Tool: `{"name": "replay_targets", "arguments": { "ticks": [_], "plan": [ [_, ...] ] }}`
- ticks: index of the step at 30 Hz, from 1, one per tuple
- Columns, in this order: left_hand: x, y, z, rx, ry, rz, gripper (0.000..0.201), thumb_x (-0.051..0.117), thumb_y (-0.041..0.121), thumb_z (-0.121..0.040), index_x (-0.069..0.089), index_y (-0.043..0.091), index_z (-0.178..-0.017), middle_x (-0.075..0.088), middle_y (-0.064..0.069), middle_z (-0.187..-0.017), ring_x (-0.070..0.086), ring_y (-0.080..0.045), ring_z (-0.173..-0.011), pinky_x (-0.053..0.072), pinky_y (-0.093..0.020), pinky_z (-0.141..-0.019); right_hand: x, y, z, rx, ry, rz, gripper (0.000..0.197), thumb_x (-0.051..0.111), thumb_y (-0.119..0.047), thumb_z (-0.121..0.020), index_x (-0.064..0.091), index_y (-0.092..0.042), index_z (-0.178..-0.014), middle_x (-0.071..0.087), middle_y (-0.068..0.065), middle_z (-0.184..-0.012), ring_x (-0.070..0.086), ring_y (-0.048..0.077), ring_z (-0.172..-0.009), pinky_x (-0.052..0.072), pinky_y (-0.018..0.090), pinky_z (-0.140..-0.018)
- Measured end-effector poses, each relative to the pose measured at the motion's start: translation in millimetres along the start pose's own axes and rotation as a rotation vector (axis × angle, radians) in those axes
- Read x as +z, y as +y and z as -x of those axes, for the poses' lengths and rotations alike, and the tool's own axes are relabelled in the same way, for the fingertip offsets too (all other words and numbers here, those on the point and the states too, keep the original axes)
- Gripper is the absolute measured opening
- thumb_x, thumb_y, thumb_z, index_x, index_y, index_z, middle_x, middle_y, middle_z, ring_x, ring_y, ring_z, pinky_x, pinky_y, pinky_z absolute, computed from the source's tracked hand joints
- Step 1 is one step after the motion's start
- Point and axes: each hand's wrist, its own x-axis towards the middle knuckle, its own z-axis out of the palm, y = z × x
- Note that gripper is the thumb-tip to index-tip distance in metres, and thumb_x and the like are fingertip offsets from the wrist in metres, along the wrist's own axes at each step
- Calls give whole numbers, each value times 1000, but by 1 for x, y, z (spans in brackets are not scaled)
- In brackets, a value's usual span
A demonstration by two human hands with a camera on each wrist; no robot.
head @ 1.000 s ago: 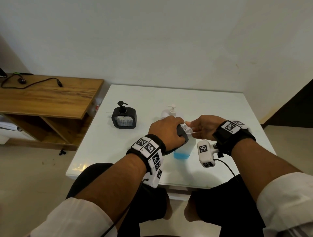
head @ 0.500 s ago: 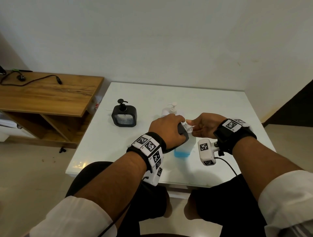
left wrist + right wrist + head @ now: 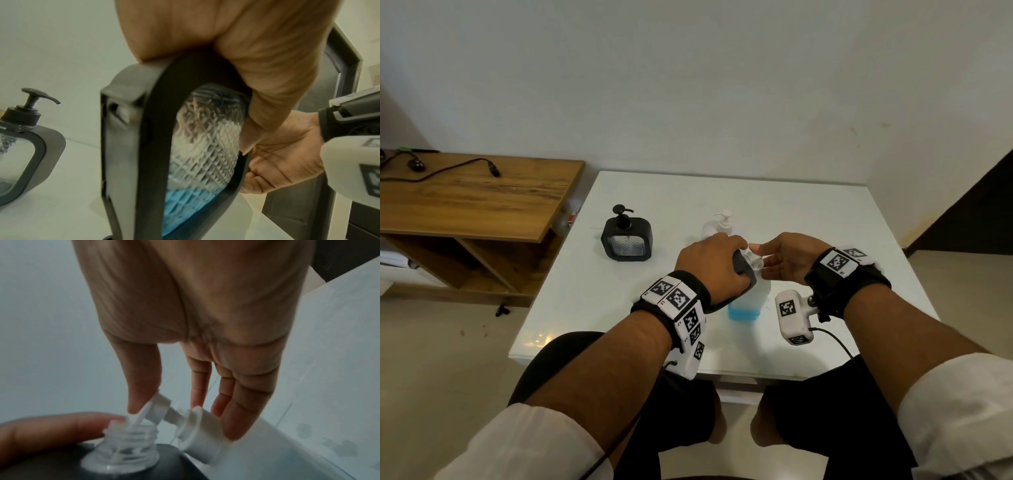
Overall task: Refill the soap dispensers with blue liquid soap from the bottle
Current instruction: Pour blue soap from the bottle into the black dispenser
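Note:
My left hand (image 3: 714, 263) grips a black-framed dispenser (image 3: 744, 270) from above, tipped against the clear soap bottle (image 3: 746, 303), which has blue liquid at its bottom. The dispenser's cap is off and its clear threaded neck (image 3: 127, 443) is open. My right hand (image 3: 784, 260) pinches the bottle's white pump head (image 3: 179, 415), thumb on top and fingers behind the collar, with the spout at the neck's mouth. In the left wrist view the dispenser's (image 3: 144, 146) ribbed window shows blue low down. A left fingertip (image 3: 51, 426) lies beside the neck.
A second black dispenser (image 3: 627, 240) with its pump on stands at the left of the white table (image 3: 825, 219). A white pump bottle (image 3: 722, 222) stands behind my hands. A wooden shelf unit (image 3: 476, 198) with a cable sits to the left.
Both hands stay at the bottle and the tipped dispenser. The right hand's fingers have shifted slightly on the pump head.

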Motion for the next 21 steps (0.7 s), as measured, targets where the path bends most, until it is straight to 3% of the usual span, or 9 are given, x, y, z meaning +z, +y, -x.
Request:
{"name": "replay_targets", "arguments": {
  "ticks": [14, 18, 21],
  "plan": [
    [1, 0, 0, -3, 3, 6, 50, 61, 44, -78, 55, 32, -126, 61, 7, -115, 61, -19, -100, 49, -32, -85, 1, 2, -1, -2, -2, -27, 39, 71, -14, -88, 63, 4, -122, 67, 18, -94, 64, 27, -80, 55, 35, -88],
    [1, 1, 0, 4, 4, 4, 52, 62, 44, -78, 54, 32, -128, 61, 8, -118, 60, -18, -103, 47, -31, -85, -1, 3, 0, 5, -14, -56, 41, 71, -14, -88, 62, 2, -125, 62, 20, -104, 61, 29, -91, 53, 36, -92],
    [1, 0, -1, 5, 4, -1, 50, 61, 43, -79, 55, 32, -127, 61, 8, -117, 60, -18, -102, 46, -30, -84, 1, 1, -1, 16, 4, -42, 46, 74, -15, -86, 61, 3, -126, 64, 20, -109, 63, 29, -92, 57, 34, -84]
  ]
}}
